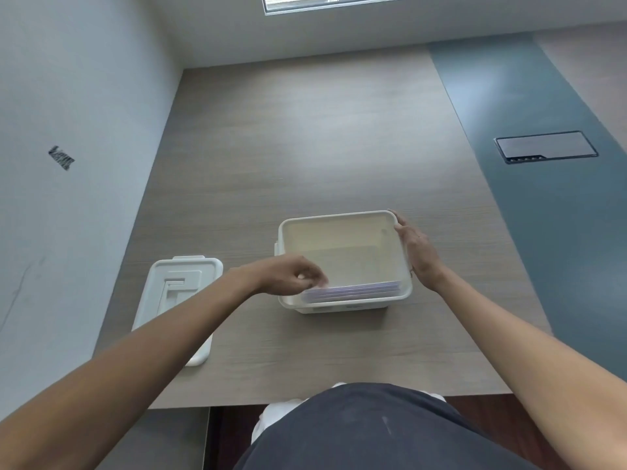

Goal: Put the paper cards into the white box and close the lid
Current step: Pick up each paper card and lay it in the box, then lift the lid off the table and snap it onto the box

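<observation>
The left hand (291, 274), fingers pinched on the pale lilac paper cards (353, 290) lying lengthwise against the open white plastic box's (339, 218) near wall, is nearer the flat white lid (176, 293) left of the box than the open right hand (419, 252) bracing its right rim.

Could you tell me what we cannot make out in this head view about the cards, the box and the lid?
- Paper cards: only purple-edged tops show above the white box's near wall; count and print unreadable.
- Left hand: fingertips blurred, so whether it grips the cards is unclear.
- Lid: near part hidden by the left forearm.
- Right hand: its palm side, against the box's right wall, faces away.
</observation>
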Demonstrator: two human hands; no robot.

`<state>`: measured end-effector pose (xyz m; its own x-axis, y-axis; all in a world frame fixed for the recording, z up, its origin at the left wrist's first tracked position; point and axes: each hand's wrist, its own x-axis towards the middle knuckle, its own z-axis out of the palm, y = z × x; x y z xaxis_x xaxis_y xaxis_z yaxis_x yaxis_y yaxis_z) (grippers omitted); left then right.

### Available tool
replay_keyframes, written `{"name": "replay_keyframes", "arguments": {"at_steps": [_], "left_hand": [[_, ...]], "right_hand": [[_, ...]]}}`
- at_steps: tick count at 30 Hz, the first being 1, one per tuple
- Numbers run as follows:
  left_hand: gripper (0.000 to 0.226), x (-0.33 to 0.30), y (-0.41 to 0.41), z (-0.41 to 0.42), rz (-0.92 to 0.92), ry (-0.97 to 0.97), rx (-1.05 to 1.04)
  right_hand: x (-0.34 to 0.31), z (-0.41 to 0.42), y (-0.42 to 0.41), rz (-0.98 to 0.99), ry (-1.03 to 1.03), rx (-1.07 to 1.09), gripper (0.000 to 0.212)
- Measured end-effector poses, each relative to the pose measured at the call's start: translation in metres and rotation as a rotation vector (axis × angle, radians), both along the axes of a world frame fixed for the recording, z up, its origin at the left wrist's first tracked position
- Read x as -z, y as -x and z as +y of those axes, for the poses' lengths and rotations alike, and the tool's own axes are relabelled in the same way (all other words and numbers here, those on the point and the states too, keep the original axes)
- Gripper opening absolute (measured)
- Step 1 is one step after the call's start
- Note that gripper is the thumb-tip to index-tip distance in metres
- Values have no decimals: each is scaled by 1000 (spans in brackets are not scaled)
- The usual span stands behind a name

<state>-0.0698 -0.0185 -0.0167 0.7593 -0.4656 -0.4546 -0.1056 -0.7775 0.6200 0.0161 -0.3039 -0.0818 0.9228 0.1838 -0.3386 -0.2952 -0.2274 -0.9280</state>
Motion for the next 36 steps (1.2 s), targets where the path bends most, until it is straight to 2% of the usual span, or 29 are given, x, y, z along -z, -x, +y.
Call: {"name": "replay_keyframes", "arguments": {"at_steps": [2, 4, 5, 7, 10, 11, 13, 19, 23, 27, 30, 36], "left_hand": [[29, 1, -2, 3, -270, 33, -73], [35, 5, -7, 11, -601, -81, -204], [40, 8, -9, 15, -655, -138, -322], [49, 14, -11, 19, -529, -125, -570], [55, 27, -4, 19, -223, 95, -754], [54, 31, -2, 17, -195, 118, -762], [53, 46, 26, 38, -211, 144, -888], [54, 58, 27, 45, -208, 173, -948], [56, 59, 20, 60, -276, -19, -905], [60, 60, 37, 88, -317, -186, -958], [60, 62, 63, 110, -297, -344, -1056], [61, 63, 131, 145, -261, -584, -1050]], "right_hand": [[-3, 1, 3, -13, 11, 3, 40], [-3, 4, 6, -23, 20, 2, 40], [-1, 5, 7, -36, 28, 3, 40], [2, 7, 11, -74, 67, 8, 41], [7, 9, 11, -135, 143, 0, 43], [6, 9, 10, -147, 164, -16, 43], [6, 43, 4, -181, 248, -186, 44], [0, 43, -20, -222, 429, -252, 52], [-13, 40, -43, -300, 688, -369, 58], [-23, 71, -50, -544, 972, -625, 58], [-24, 114, -47, -696, 988, -785, 60], [-26, 203, -25, -881, 921, -998, 58]]}}
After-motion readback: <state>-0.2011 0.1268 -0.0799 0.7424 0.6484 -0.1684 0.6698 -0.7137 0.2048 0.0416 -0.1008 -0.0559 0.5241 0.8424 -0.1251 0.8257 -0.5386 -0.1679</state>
